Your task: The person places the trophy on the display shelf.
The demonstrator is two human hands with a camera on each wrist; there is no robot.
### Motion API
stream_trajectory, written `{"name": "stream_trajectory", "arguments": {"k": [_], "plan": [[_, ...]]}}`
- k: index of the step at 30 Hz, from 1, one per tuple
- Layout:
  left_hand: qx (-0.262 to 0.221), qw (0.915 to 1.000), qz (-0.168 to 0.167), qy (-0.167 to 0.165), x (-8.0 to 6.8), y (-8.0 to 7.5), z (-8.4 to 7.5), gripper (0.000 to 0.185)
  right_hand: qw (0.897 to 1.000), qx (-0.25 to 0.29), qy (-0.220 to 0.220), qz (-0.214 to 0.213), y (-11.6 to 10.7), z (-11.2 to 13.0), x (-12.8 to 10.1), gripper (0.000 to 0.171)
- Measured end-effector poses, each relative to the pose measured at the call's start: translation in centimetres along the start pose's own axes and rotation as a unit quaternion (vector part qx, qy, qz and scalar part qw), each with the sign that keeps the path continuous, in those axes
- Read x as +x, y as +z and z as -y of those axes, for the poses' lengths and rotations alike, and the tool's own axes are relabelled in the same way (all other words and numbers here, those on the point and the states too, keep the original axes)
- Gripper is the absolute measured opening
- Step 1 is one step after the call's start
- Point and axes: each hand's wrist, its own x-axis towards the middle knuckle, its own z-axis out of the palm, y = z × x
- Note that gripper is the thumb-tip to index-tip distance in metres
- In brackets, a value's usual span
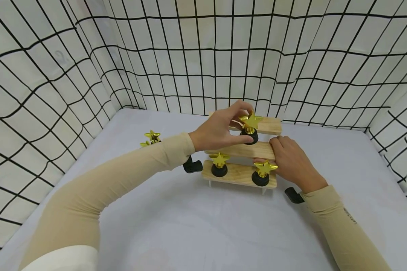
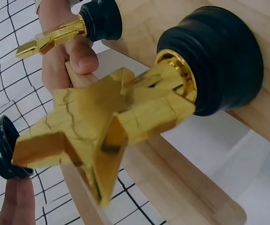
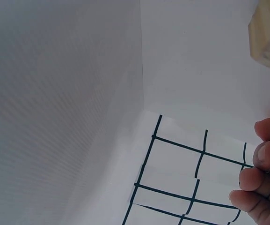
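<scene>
Three wooden steps (image 1: 240, 174) rise on the worktop (image 1: 176, 222); our left hand (image 1: 220, 130) pinches a star trophy (image 1: 249, 128) upright on the top one, while our right hand (image 1: 291, 162) clasps the middle step, bracing it.

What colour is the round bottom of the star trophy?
Black, under a gold star; the base shows best in the left wrist view.

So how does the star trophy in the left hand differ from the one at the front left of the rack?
The held star trophy is pinched by the left hand at the rack's top step; the front-left trophy stands free on the lowest step. The held one sits farther back. Both have gold stars on black round bases.
</scene>
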Motion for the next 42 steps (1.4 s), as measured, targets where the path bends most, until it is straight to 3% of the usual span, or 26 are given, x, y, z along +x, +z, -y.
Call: {"name": "stream_trajectory", "arguments": {"k": [11, 22, 29, 36, 42], "plan": [[-0.015, 0.9989, 0.037, -0.024, 1.3, 1.0, -0.3, 0.057, 1.000, 0.005, -0.002, -0.006, -0.1, 0.0, 0.0, 0.097], [0.024, 0.9929, 0.108, -0.043, 2.5, 1.8, -0.2, 0.063, 1.000, 0.005, -0.022, -0.019, 0.0, -0.1, 0.2, 0.091], [0.049, 0.9885, 0.132, -0.055, 2.8, 2.6, 0.4, 0.055, 1.000, 0.006, -0.023, -0.002, -0.1, -0.1, -0.1, 0.061], [0.084, 0.9859, 0.133, -0.057, 3.2, 3.1, 0.5, 0.054, 0.999, 0.023, -0.033, -0.022, 0.2, 0.1, 0.0, 0.086], [0.120, 0.9794, 0.147, -0.069, 3.5, 3.4, 0.1, 0.054, 0.999, 0.027, -0.022, -0.018, 0.1, -0.1, 0.2, 0.087]]}}
